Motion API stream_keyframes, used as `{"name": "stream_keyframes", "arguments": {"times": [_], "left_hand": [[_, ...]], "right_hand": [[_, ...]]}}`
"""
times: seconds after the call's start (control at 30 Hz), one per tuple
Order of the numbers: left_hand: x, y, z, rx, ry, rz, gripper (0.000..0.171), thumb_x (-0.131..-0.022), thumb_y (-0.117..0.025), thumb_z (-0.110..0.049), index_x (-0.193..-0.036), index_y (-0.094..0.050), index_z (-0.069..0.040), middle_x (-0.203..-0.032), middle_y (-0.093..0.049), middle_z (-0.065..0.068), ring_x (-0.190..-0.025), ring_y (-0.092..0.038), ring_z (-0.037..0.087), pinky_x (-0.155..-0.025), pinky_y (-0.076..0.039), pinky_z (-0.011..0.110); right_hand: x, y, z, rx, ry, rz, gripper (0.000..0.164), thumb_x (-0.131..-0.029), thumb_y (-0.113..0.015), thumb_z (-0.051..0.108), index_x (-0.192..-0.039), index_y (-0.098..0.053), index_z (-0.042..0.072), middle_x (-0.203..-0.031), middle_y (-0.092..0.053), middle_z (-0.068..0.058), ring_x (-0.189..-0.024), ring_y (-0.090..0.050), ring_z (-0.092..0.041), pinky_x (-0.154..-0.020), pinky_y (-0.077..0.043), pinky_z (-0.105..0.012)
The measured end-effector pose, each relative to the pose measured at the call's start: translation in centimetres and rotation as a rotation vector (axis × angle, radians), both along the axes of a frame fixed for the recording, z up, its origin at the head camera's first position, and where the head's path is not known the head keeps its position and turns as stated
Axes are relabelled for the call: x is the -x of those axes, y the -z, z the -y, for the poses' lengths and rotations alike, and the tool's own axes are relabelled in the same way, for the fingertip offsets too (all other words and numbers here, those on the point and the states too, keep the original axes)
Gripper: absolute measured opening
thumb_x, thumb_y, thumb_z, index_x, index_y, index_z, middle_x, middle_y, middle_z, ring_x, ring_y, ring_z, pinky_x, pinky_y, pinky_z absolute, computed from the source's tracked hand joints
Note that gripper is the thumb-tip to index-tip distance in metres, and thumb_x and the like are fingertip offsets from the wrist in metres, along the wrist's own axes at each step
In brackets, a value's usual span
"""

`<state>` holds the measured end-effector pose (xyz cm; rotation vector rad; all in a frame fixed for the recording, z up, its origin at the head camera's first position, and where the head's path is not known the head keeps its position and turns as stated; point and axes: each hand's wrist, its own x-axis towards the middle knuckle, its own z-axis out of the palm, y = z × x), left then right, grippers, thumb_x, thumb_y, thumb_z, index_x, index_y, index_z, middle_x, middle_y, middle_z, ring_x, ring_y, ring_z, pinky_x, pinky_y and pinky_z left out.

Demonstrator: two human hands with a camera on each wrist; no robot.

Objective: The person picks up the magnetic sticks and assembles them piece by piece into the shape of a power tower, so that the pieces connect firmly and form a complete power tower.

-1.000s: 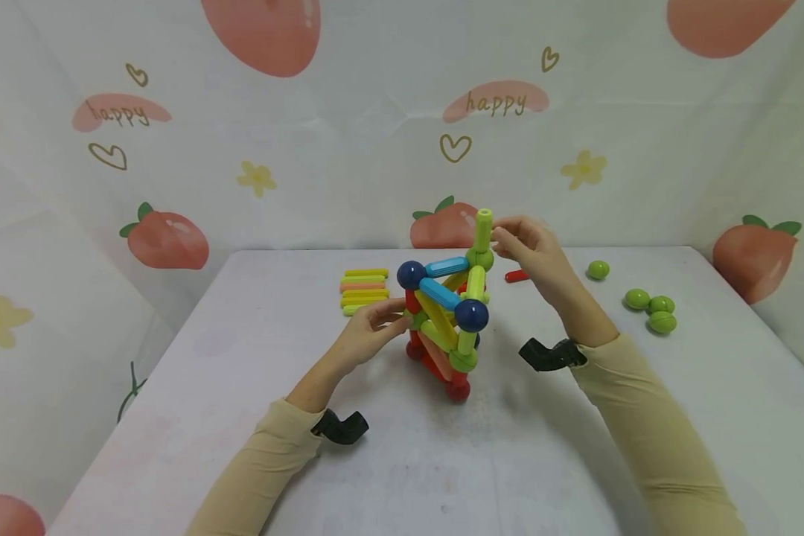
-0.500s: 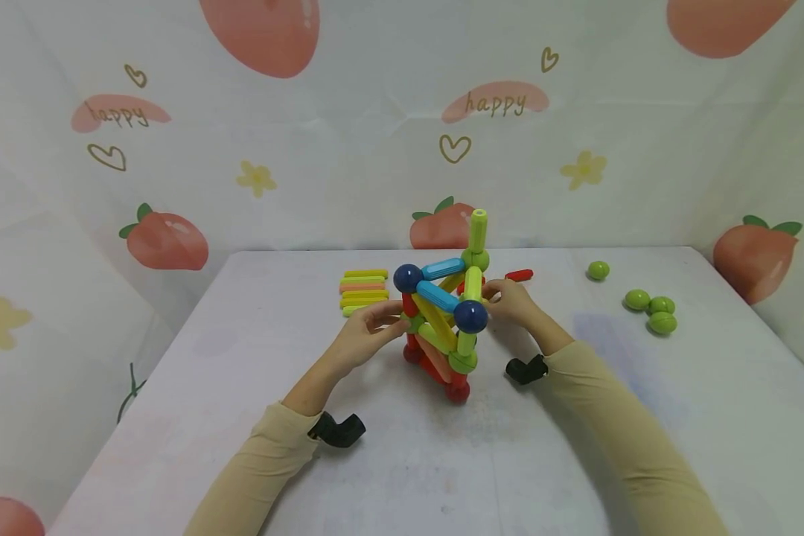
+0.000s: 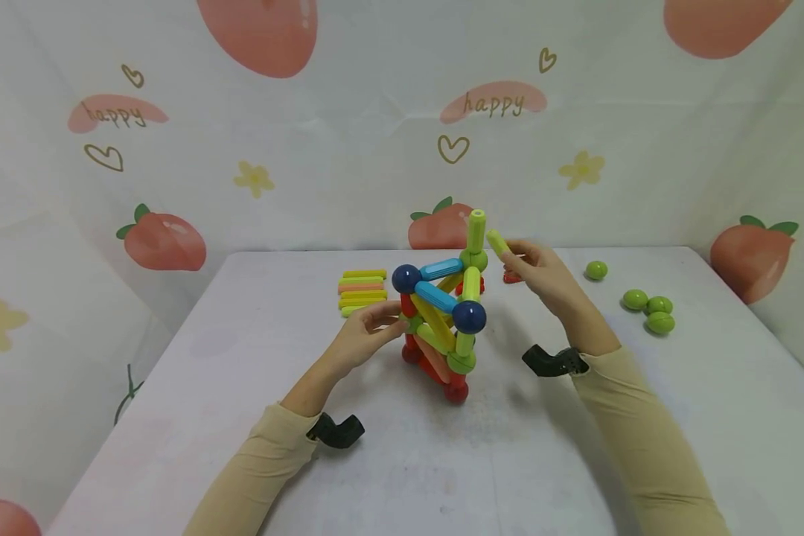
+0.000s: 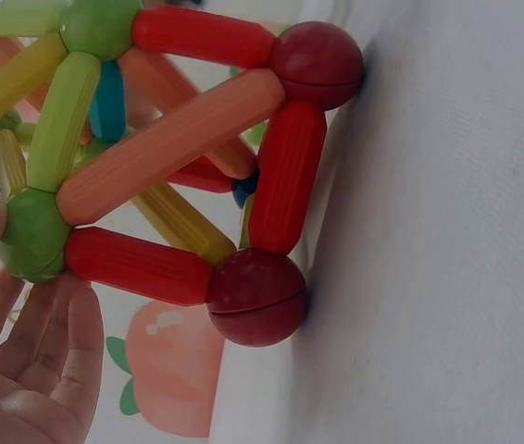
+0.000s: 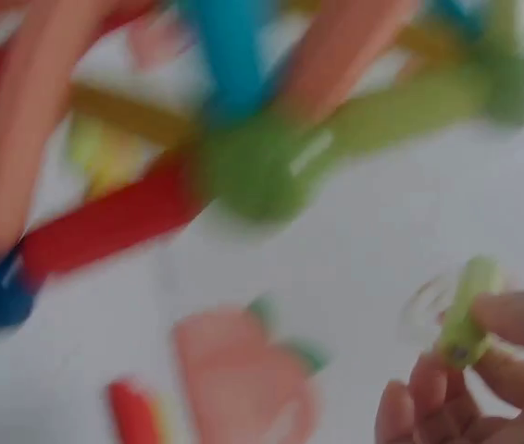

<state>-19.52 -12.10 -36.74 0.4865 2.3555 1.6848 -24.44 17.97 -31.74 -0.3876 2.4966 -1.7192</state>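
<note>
A tower of coloured rods and balls (image 3: 434,321) stands upright on the table, red balls at its base, a blue ball (image 3: 470,317) at the front. From its back corner a light green rod (image 3: 476,232) points straight up. At the tower's left side my left hand (image 3: 358,339) holds a green ball (image 4: 32,236) between thumb and fingers. My right hand (image 3: 544,277), to the right of the tower's top, pinches another light green rod (image 3: 498,243), tilted and apart from the tower. The right wrist view is blurred, but shows this rod (image 5: 470,310) between thumb and fingers.
Several yellow, green and orange rods (image 3: 364,286) lie in a row behind the left hand. On the right are several loose green balls (image 3: 659,304). A red piece (image 3: 512,277) lies partly hidden behind the right hand. A printed cloth (image 3: 348,171) hangs behind the table (image 3: 275,298).
My right hand went down beside the tower, then rose up and right again, now with a light green rod in its fingers. The left hand stays on the tower, which has barely shifted.
</note>
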Motion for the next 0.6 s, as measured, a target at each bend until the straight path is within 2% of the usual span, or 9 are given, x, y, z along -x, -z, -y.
{"name": "stream_keyframes", "arguments": {"times": [0.13,0.2,0.27,0.43,0.6], "left_hand": [[0.0,0.0,0.0,-0.002,-0.007,0.006,0.042,-0.091,-0.061,-0.023,-0.13,-0.053,-0.012,-0.131,-0.055,0.012,-0.121,-0.053,0.029,-0.096,-0.05,0.038],[-0.1,0.0,0.0,-0.002,-0.008,0.006,0.043,-0.091,-0.061,-0.024,-0.131,-0.052,-0.012,-0.131,-0.055,0.012,-0.121,-0.053,0.029,-0.095,-0.05,0.038],[-0.1,0.0,0.0,-0.002,-0.009,0.008,0.043,-0.091,-0.061,-0.024,-0.131,-0.052,-0.011,-0.132,-0.055,0.012,-0.121,-0.053,0.029,-0.096,-0.05,0.038],[0.0,0.1,0.0,-0.005,-0.008,0.012,0.044,-0.091,-0.06,-0.024,-0.132,-0.051,-0.011,-0.133,-0.054,0.013,-0.122,-0.053,0.03,-0.096,-0.05,0.038],[0.0,0.1,0.0,-0.009,-0.009,0.012,0.045,-0.091,-0.061,-0.024,-0.133,-0.051,-0.01,-0.133,-0.054,0.013,-0.122,-0.053,0.03,-0.095,-0.05,0.038]], "right_hand": [[-2.8,-2.5,0.4,0.253,-0.077,-0.117,0.028,-0.097,-0.047,0.016,-0.123,-0.047,0.006,-0.101,-0.051,0.001,-0.09,-0.052,-0.008,-0.082,-0.048,-0.013],[-4.1,-3.2,0.8,0.324,-0.142,-0.195,0.02,-0.095,-0.049,0.009,-0.115,-0.05,0.011,-0.097,-0.054,0.004,-0.09,-0.053,-0.009,-0.08,-0.048,-0.014],[-5.2,-3.7,1.4,0.363,-0.227,-0.271,0.021,-0.093,-0.05,0.002,-0.11,-0.052,0.013,-0.096,-0.056,0.004,-0.088,-0.055,-0.01,-0.079,-0.049,-0.016],[-6.6,-3.9,2.5,0.379,-0.422,-0.425,0.032,-0.086,-0.053,-0.011,-0.109,-0.054,0.011,-0.1,-0.059,0.005,-0.09,-0.059,-0.01,-0.084,-0.05,-0.018],[-6.8,-3.7,3.0,0.275,-0.472,-0.523,0.028,-0.083,-0.058,-0.01,-0.108,-0.054,0.002,-0.101,-0.059,0.008,-0.094,-0.059,-0.008,-0.089,-0.048,-0.017]]}}
